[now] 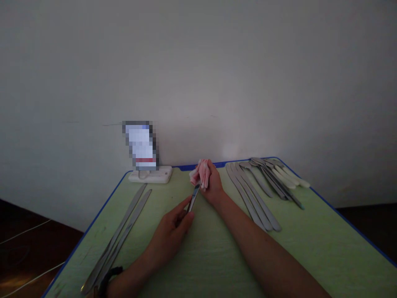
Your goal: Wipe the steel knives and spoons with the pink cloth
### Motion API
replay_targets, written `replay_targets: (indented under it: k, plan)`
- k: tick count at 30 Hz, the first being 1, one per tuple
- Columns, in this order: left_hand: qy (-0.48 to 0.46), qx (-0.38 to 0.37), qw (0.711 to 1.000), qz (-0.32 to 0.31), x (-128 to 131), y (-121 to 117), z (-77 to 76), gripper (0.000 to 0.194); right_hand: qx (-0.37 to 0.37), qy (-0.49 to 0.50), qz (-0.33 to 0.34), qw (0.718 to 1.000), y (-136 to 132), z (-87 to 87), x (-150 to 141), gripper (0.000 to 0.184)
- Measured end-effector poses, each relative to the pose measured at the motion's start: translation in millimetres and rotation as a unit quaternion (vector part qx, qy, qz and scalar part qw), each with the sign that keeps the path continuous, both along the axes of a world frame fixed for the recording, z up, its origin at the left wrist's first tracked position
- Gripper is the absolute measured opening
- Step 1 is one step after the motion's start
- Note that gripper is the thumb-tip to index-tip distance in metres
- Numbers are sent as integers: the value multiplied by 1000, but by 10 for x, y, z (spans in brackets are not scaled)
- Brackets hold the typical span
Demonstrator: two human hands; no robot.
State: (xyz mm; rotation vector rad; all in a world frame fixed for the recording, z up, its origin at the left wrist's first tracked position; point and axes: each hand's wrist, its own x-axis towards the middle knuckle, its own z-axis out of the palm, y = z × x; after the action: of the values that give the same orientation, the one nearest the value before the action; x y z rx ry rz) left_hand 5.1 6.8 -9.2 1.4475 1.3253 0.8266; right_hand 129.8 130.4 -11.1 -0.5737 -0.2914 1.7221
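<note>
Over the middle of the table, my left hand (pixel 173 231) is closed around one end of a shiny metal table knife (pixel 194 196). The knife points away from me, and its far end disappears into a crumpled pink and white cloth (pixel 203 173). My right hand (pixel 214 185) grips that cloth, wrapped about the far end of the knife. Two long table knives (pixel 132 221) lie side by side to the left of my left hand. Several more knives (pixel 251 198) rest in a row to the right of my right hand.
Spoons (pixel 263 165) and other cutlery, some with white handles (pixel 285 178), are heaped at the back right. A phone (pixel 141 145), its screen blurred, stands on a white base (pixel 151 175) at the back left. The green table (pixel 198 265) has a blue rim against a wall (pixel 198 74).
</note>
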Motion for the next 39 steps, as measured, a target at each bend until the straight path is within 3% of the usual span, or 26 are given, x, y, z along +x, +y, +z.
replay_targets:
  k: [6,15,19,24,39]
  plan:
    - [-50,-14,998,19,28,1,22,61,23,36,52,998,-47,18,33,53]
    - [-60,-39,997,36,32,-3,-4,64,73,-25,113,991,-66,-11,52,34]
    - [-30,-15,999,28,30,0,0,60,54,-46,81,994,-24,-56,-8,25]
    - [-4,-1,1000,-1,33,-16,34,57,19,-64,67,996,-17,-57,-38,30]
    - [14,-16,999,-40,14,-31,-2,55,24,-44,106,993,1,-50,-42,45]
